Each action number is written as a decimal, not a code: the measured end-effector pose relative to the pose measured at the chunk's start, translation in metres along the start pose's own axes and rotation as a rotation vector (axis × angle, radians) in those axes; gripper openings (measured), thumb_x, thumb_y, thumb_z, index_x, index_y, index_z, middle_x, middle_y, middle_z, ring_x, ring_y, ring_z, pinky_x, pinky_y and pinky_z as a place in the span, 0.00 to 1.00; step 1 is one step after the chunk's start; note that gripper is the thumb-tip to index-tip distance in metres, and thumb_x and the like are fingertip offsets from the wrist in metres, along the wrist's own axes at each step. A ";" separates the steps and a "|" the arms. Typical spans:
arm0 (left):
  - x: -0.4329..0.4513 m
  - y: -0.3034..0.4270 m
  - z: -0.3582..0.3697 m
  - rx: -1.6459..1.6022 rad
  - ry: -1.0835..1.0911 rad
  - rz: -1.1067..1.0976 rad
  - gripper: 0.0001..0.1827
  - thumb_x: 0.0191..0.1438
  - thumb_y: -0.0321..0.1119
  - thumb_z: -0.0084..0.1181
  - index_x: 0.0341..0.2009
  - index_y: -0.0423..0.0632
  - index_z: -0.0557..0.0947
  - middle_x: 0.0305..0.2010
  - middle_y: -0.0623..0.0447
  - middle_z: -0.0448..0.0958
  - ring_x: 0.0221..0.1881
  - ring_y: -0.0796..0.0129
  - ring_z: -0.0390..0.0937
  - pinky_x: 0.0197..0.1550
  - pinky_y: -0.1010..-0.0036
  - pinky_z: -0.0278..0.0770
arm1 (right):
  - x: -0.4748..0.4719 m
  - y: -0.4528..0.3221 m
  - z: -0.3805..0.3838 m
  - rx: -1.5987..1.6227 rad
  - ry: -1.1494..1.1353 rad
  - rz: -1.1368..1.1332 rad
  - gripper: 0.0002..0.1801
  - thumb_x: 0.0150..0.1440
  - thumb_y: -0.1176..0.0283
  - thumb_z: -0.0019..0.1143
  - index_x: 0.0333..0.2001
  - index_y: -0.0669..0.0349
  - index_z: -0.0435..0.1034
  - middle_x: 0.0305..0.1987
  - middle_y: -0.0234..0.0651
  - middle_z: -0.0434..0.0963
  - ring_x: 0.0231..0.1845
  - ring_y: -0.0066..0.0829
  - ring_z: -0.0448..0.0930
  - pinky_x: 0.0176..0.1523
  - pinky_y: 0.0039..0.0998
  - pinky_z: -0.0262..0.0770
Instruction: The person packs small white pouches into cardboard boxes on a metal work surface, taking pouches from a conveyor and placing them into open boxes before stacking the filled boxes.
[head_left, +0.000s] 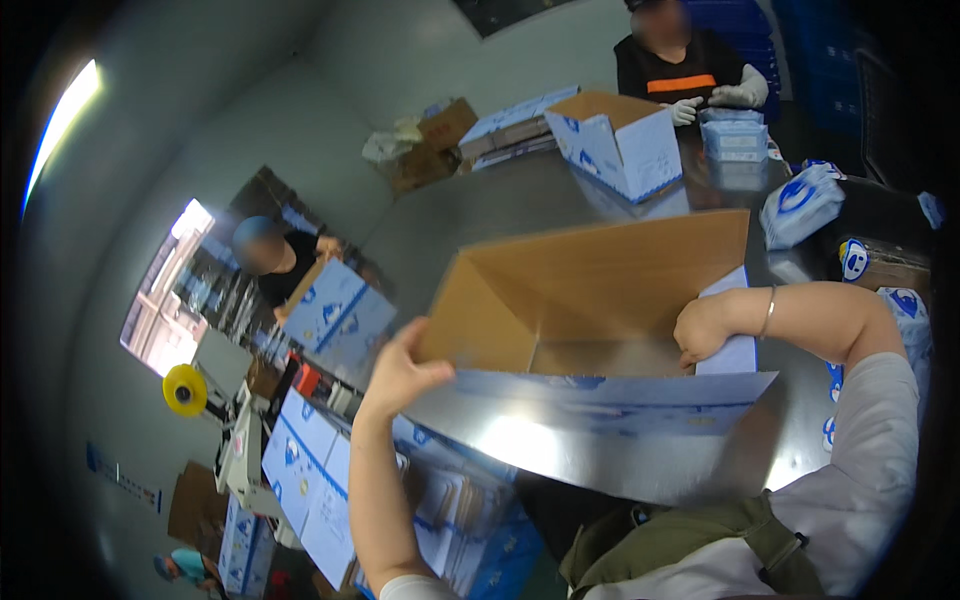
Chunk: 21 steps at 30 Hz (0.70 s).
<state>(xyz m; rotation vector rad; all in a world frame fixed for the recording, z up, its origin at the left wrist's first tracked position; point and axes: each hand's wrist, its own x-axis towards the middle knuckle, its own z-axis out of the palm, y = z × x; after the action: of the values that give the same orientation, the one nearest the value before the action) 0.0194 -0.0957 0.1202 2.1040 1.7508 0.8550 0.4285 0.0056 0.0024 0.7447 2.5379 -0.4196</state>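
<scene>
An open cardboard carton (622, 289), brown inside and printed pale blue outside, stands before me on a shiny metal table (517, 442). My left hand (401, 371) holds its left edge, thumb on the near side and the other fingers hidden behind the board. At the carton's right end, my right hand (709, 326) is curled over the pale end panel (727, 354), its fingertips reaching inside. A long printed flap (600, 401) hangs outward along the near side. The visible part of the carton's interior shows no goods.
Across the table a gloved person (675, 75) sits by wrapped packs (735, 139) and another open carton (622, 154). Soft packs (802, 206) lie at right. Left, a second person handles a carton (337, 307), near a tape machine (240, 450) and stacked flat cartons (450, 510).
</scene>
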 end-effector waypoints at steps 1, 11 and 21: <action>0.008 0.017 -0.005 -0.018 -0.301 -0.031 0.53 0.29 0.42 0.76 0.60 0.33 0.66 0.61 0.36 0.69 0.60 0.49 0.69 0.62 0.65 0.64 | -0.006 0.004 -0.004 0.001 0.020 0.010 0.25 0.57 0.52 0.48 0.29 0.65 0.79 0.33 0.48 0.80 0.40 0.52 0.78 0.46 0.45 0.72; 0.092 0.029 0.090 0.612 -0.323 -0.204 0.53 0.31 0.66 0.68 0.57 0.42 0.73 0.61 0.38 0.69 0.62 0.51 0.67 0.65 0.47 0.54 | -0.047 0.063 -0.110 -0.085 1.396 0.025 0.24 0.48 0.58 0.62 0.45 0.61 0.71 0.47 0.48 0.74 0.50 0.48 0.74 0.53 0.40 0.70; 0.018 -0.045 0.175 -0.180 0.939 -0.188 0.38 0.57 0.46 0.56 0.65 0.39 0.60 0.69 0.40 0.54 0.68 0.53 0.55 0.69 0.59 0.49 | -0.075 -0.003 0.005 0.061 0.732 0.033 0.48 0.52 0.35 0.49 0.67 0.54 0.54 0.72 0.50 0.52 0.74 0.49 0.48 0.73 0.49 0.37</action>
<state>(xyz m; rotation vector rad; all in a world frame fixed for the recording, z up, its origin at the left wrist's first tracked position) 0.0889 -0.0402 -0.0384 1.4490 2.0822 2.0581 0.4848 -0.0308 0.0360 1.1215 3.1849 -0.2354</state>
